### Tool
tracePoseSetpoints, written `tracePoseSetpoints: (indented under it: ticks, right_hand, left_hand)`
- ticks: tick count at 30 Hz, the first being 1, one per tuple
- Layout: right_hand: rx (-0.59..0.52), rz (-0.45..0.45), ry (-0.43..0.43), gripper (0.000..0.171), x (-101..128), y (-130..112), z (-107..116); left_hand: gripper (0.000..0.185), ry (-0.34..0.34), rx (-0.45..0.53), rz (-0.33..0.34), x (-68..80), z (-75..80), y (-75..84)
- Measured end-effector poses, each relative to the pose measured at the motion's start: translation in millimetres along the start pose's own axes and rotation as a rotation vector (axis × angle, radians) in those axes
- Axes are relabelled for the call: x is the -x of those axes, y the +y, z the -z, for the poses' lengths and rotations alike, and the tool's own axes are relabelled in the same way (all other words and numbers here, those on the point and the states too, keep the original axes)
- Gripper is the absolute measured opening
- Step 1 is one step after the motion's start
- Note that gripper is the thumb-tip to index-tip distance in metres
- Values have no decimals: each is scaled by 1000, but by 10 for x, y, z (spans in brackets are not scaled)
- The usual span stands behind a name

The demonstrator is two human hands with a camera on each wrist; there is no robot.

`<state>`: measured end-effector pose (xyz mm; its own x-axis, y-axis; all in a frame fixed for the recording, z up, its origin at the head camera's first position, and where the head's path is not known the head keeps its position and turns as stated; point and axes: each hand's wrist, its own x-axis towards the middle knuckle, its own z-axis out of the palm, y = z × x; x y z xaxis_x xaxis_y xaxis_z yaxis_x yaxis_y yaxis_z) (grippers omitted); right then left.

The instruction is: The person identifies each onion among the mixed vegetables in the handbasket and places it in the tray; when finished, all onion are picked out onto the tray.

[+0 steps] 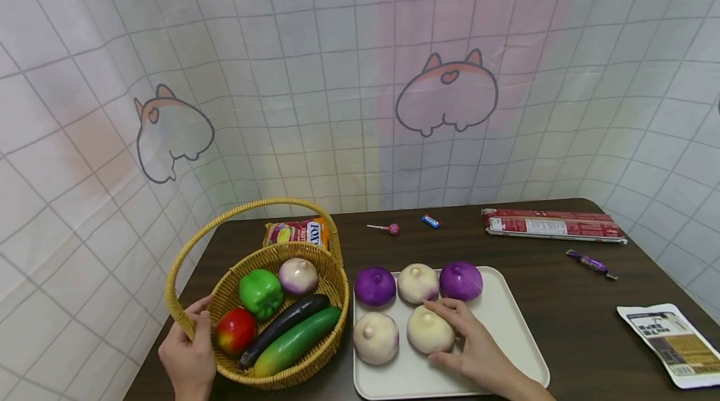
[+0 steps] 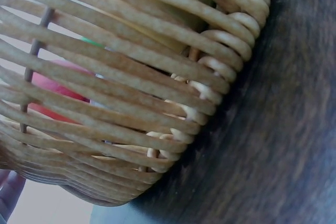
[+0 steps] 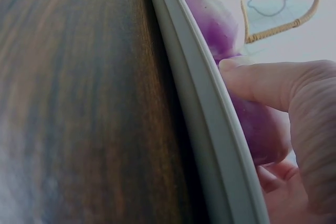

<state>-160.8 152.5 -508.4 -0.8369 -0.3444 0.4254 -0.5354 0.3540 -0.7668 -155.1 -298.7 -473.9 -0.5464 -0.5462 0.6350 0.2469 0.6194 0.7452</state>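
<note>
Head view: right hand (image 1: 478, 351) grips upright onion (image 1: 429, 330), tip up.

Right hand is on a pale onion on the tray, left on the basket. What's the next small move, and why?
Probably lift the pale onion clear of the tray. The right hand already curls round it, while the left hand steadies the basket by its rim, and other onions sit close beside it.

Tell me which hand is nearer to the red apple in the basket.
Left. The left hand grips the basket rim right beside the red apple. The right hand is over on the tray, curled round a pale onion.
</note>
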Motion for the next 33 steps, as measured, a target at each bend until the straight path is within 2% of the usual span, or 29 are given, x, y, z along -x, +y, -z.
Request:
tracePoseSetpoints:
  ticks: [6,11,18,28,33]
  right_hand:
    - [16,53,15,84,10,-18,-6]
    - [-17,26,15,83,9,-16,-10]
    - [19,87,12,81,7,-6,-16]
    - [41,79,-4,84,5,2,-25]
    - [46,67,8,80,5,-29,-15]
  left_hand:
    - [16,-7,1,9,-4,3,6]
    - [17,-10,11,10,-4,4,3]
    - [20,-14,18,3,-2,4,1]
    - [19,-17,26,2,-13,18,1]
    - [19,-21,24,-7,-18,9,2]
